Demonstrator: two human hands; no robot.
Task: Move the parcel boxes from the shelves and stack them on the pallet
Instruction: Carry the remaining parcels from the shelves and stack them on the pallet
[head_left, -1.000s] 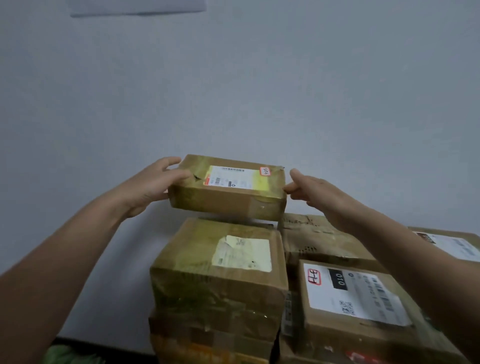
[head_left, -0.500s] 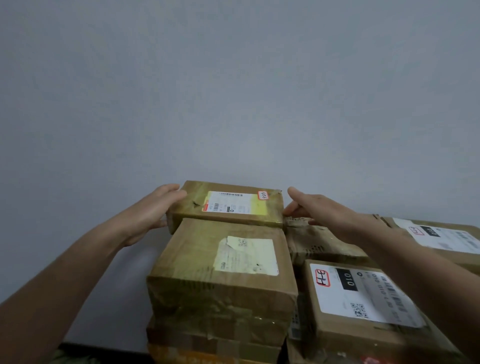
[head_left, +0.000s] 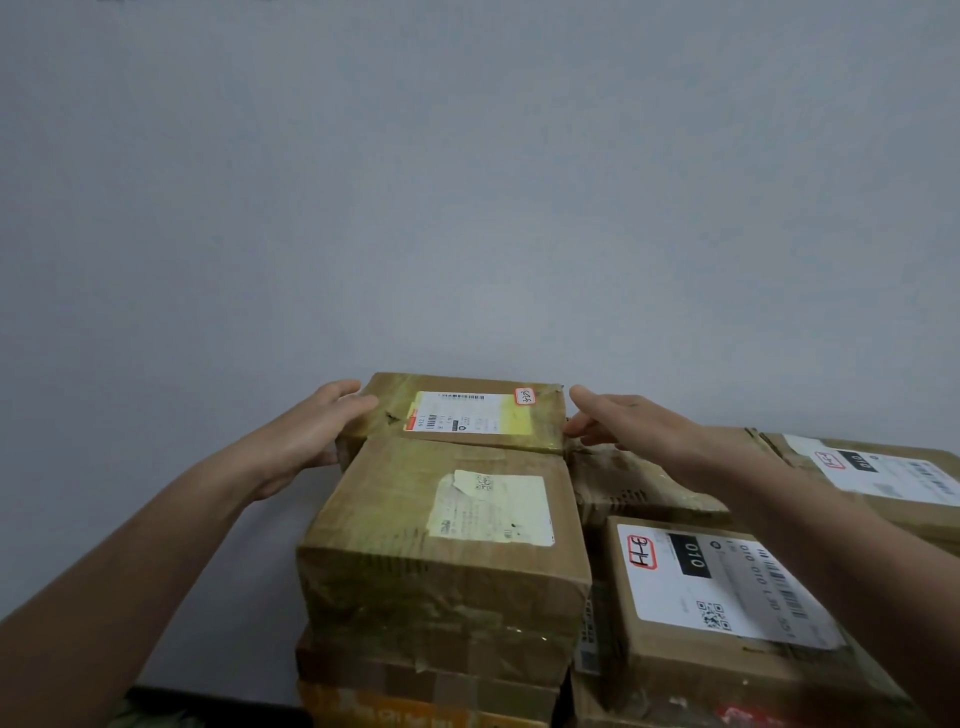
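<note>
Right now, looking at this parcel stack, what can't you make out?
Head view only:
- Pallet: not in view; the boxes and the bottom edge hide whatever is below.
- Flat box: its base is hidden by the big taped box in front.
- Its label print: too small.
- Far-right box: blurred, cut by the right edge.
- Orange box: cut by the bottom edge.

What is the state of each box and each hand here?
Flat box: closed, label up, level behind the big box.
Left hand: holds the flat box's left end.
Right hand: open, fingertips at the flat box's right edge.
Big box: taped shut, label corner peeling.
010 box: closed, label up.
Crumpled box: dented top.
</note>
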